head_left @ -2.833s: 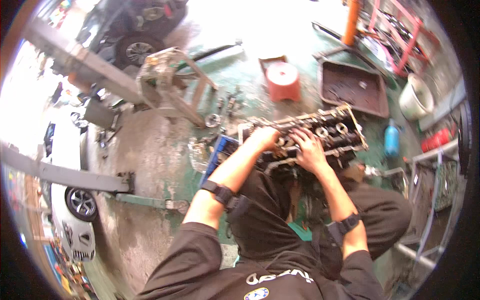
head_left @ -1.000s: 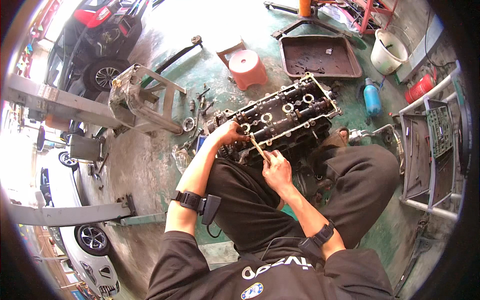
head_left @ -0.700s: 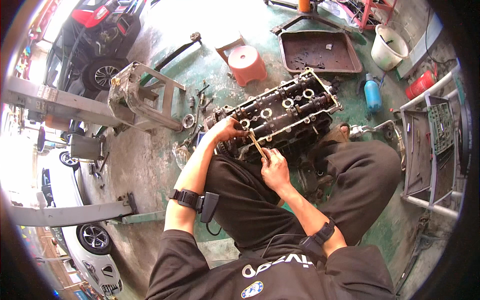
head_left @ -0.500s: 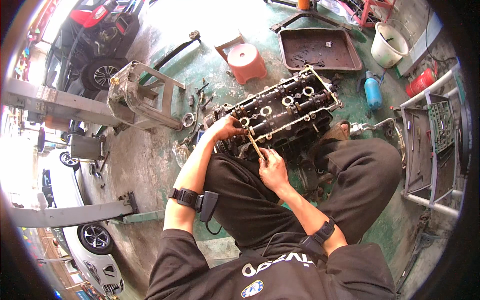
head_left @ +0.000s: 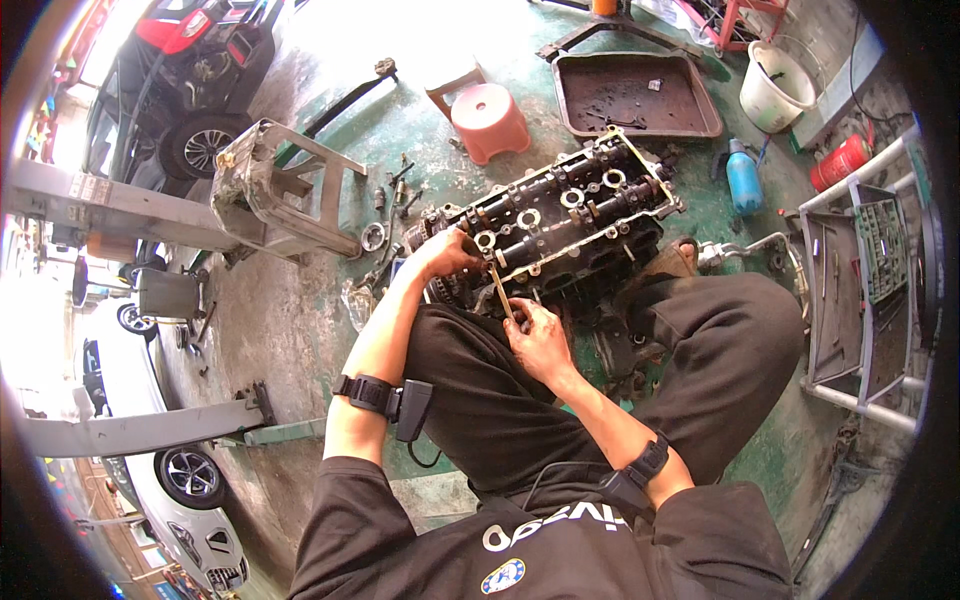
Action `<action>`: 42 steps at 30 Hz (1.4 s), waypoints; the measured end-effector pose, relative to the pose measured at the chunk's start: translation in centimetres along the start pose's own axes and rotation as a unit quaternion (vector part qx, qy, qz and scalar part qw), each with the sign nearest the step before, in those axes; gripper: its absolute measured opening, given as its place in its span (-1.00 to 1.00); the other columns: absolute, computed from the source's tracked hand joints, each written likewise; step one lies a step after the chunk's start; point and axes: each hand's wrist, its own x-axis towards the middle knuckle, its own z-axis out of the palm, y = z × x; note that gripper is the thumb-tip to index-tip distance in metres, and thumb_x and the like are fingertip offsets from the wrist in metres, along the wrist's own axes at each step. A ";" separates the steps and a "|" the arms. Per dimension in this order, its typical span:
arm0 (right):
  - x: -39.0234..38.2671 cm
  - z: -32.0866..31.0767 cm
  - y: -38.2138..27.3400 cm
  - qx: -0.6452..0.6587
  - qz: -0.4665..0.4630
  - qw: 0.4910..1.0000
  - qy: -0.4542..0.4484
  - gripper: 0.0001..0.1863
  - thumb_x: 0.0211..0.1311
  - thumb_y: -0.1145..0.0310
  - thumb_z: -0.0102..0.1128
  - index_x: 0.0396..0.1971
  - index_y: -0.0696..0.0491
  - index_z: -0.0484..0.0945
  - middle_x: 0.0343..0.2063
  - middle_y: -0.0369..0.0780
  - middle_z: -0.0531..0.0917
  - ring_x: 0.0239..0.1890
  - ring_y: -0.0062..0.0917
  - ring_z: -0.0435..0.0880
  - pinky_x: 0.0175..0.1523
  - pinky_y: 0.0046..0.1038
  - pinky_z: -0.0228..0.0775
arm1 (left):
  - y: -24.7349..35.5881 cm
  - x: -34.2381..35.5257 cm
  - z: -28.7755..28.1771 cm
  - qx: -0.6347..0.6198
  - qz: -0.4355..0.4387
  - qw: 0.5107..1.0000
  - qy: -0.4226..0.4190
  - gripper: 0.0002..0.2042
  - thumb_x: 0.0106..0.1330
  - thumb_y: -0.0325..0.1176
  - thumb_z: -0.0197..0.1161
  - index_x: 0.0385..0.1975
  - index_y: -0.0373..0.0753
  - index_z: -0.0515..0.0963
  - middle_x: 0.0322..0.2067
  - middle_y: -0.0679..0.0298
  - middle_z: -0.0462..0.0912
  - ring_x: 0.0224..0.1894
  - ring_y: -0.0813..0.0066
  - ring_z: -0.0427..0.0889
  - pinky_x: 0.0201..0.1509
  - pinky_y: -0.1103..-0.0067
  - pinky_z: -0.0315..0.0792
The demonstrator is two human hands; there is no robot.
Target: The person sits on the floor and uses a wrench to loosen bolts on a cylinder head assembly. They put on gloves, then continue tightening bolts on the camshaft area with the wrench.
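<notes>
A dark cylinder head [head_left: 560, 215] with pale edges and several round ports lies on the floor before me. My right hand [head_left: 538, 335] is closed round the lower end of a slim tan bar-shaped tool [head_left: 502, 291]. That tool slants up to the head's near left corner. My left hand [head_left: 452, 255] bends over this corner, its blackened fingertips together beside the tool's upper end. Whatever those fingertips pinch is lost against the dark metal.
Beyond the head stand a pink stool [head_left: 490, 122] and a brown drip tray [head_left: 640, 95]. A blue bottle [head_left: 743, 180] is at the right, near a tool cart [head_left: 835, 290]. Loose metal parts [head_left: 374, 236] and a grey step stand [head_left: 285, 190] lie left.
My right hand has shifted slightly left, and the tool's lower end has swung left with it, so the tool stands steeper. My left hand stays at the corner.
</notes>
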 end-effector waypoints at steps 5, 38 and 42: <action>0.1 -0.3 -0.1 0.041 0.056 0.997 -0.022 -0.64 0.28 0.36 0.25 0.01 0.22 0.59 -0.29 -0.05 0.72 -0.37 -0.34 0.71 -0.21 -0.36 0.55 | 1.5 -0.3 -0.4 0.023 -0.068 0.997 -0.021 -0.60 0.14 -0.02 0.47 -0.26 -0.27 0.76 -0.41 0.12 0.77 -0.39 0.39 0.68 -0.18 0.41 0.53; 2.8 -1.4 0.4 0.061 0.201 0.976 -0.055 -0.71 0.47 0.22 0.19 -0.29 0.15 0.70 -0.70 -0.39 0.48 -0.71 -0.73 0.41 -0.60 -0.55 0.28 | 1.7 0.4 -0.4 -0.018 -0.033 0.999 -0.023 -0.47 0.19 0.16 0.45 -0.45 -0.33 0.73 -0.65 0.38 0.53 -0.56 0.63 0.42 -0.47 0.50 0.31; 6.0 -6.4 0.0 0.042 0.215 0.969 -0.116 -0.66 0.30 0.10 0.35 -0.37 0.11 0.79 -0.67 -0.33 0.64 -0.68 -0.68 0.48 -0.53 -0.51 0.31 | 2.7 0.1 -0.6 -0.106 -0.008 0.994 0.001 -0.50 0.25 0.09 0.43 -0.19 -0.32 0.75 -0.47 0.37 0.67 -0.45 0.66 0.50 -0.34 0.56 0.42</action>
